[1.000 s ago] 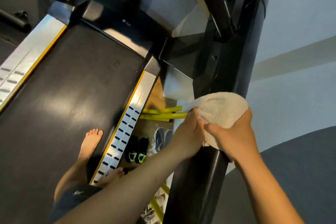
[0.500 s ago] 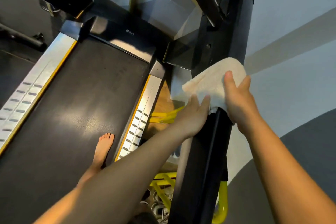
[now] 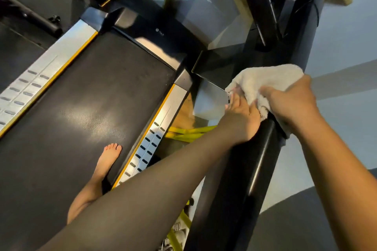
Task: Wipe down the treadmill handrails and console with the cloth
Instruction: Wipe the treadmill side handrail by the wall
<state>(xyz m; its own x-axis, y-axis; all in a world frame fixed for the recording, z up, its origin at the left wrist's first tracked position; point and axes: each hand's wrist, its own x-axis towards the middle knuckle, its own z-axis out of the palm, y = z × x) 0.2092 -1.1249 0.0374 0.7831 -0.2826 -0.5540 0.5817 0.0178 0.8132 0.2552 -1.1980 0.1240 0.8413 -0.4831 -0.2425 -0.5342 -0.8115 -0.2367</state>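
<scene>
One bare foot (image 3: 110, 157) stands on the treadmill belt (image 3: 81, 98). The logo (image 3: 159, 32) on the motor cover (image 3: 138, 22) is too small to read. On the black handrail (image 3: 259, 161), the left hand (image 3: 241, 116) pinches the single cloth (image 3: 265, 79) draped over the rail. The right hand (image 3: 291, 104) curls round it from the far side.

Handrail (image 3: 259, 159): glossy black, with one thin pale highlight streak along its length.
Cloth (image 3: 265, 81), on the handrail: off-white, looped terry texture, no print.
Belt (image 3: 81, 108), left of the handrail: matte charcoal, with a pale glare patch.
Side rail (image 3: 163, 120), between belt and handrail: brushed silver, paired rows of dark oval slots, yellow-orange strip along the belt edge.
Bars (image 3: 189, 133), beneath the handrail: bright yellow.
Floor (image 3: 346, 47), right of the handrail: pale grey-blue, with a dark grey zone.
</scene>
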